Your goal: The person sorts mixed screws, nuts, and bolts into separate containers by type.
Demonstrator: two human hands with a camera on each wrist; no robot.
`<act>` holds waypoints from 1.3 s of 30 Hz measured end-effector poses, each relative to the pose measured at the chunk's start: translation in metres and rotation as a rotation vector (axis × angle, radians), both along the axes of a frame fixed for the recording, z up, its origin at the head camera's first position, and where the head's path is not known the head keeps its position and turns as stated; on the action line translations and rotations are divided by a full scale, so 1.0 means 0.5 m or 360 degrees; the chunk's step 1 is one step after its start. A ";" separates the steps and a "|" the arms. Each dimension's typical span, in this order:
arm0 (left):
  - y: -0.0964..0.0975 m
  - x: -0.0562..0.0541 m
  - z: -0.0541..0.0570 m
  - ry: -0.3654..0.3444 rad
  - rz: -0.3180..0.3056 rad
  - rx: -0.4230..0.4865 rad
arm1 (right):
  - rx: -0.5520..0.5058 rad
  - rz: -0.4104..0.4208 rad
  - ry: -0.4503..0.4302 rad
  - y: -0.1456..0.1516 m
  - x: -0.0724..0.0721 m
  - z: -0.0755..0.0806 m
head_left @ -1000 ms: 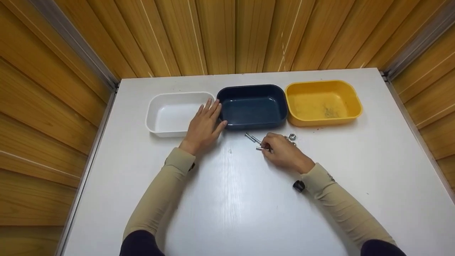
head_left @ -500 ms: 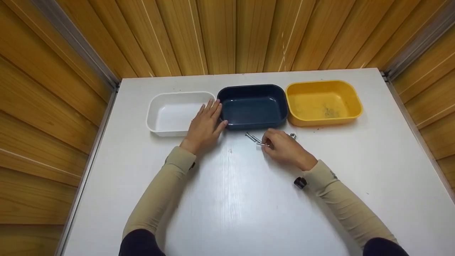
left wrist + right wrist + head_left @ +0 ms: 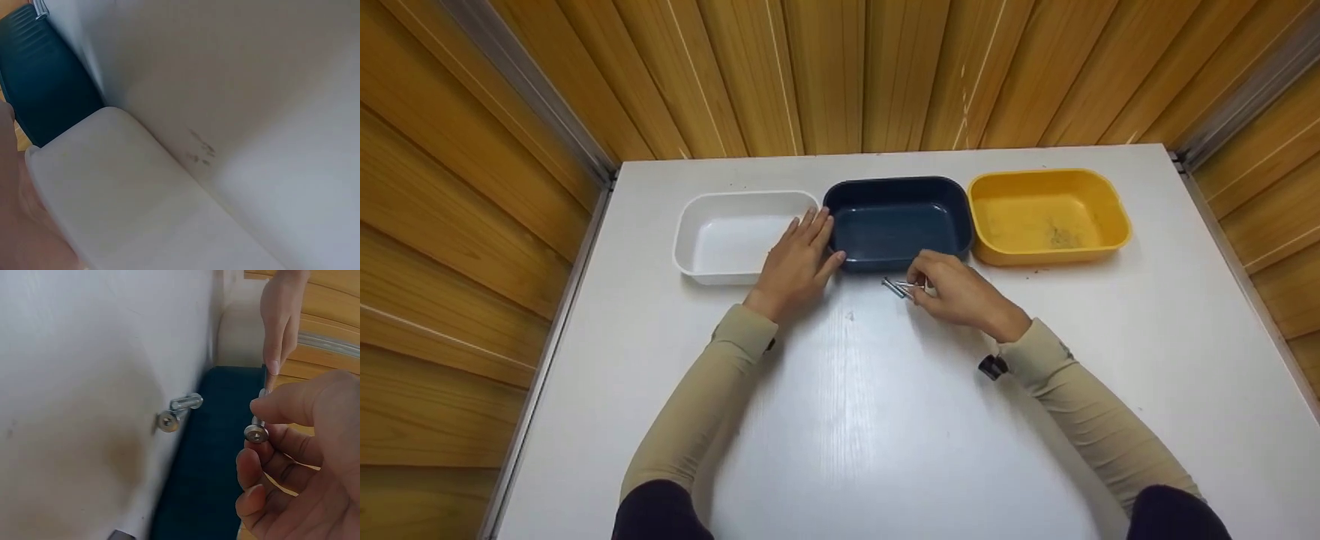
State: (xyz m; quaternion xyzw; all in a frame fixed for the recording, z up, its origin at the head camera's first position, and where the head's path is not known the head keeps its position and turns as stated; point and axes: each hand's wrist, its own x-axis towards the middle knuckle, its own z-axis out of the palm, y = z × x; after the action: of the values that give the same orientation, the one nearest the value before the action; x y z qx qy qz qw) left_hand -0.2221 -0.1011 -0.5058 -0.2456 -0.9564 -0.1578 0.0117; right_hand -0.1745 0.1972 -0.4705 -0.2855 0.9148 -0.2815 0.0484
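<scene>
Right hand [image 3: 964,292] pinches a bolt [image 3: 257,433] beside the near rim of the navy tray [image 3: 885,266].
Two loose bolts [image 3: 169,421] lie just left of it on the tabletop [image 3: 840,420], which spreads broadly toward its near side; the left hand [image 3: 793,270], fingers straight, rests where the white tray [image 3: 712,279] meets the navy one; the yellow tray [image 3: 1035,258] stands near the far right corner.

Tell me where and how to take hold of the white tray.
Best guess: grip the white tray by its left-end wall, coming from the left, thumb outside and fingers over the rim. That raised wall looks unobstructed, while the right end sits beside the dark blue tray with the left hand over it.
</scene>
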 end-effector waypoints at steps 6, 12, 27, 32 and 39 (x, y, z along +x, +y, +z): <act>0.003 -0.004 0.005 0.0031 -0.0026 -0.0040 | -0.0002 0.0039 0.0011 -0.009 -0.021 0.019; 0.006 -0.009 0.007 0.0051 -0.0037 -0.0083 | 0.0026 0.0014 0.0014 -0.016 -0.042 0.038; 0.004 -0.006 0.004 0.0042 -0.0012 -0.0048 | 0.0058 0.0002 -0.0029 -0.051 -0.092 0.060; 0.001 -0.004 0.001 0.0049 -0.0004 -0.0049 | 0.0073 -0.0013 -0.0041 -0.064 -0.109 0.060; 0.001 -0.001 0.000 0.0048 0.0007 -0.0067 | 0.0037 0.0014 -0.0012 -0.072 -0.134 0.056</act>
State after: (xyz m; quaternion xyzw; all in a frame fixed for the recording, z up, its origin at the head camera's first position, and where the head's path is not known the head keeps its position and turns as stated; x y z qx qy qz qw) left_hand -0.2228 -0.1003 -0.5059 -0.2461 -0.9597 -0.1339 0.0212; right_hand -0.2416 0.1610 -0.4425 -0.2879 0.9166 -0.2717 0.0564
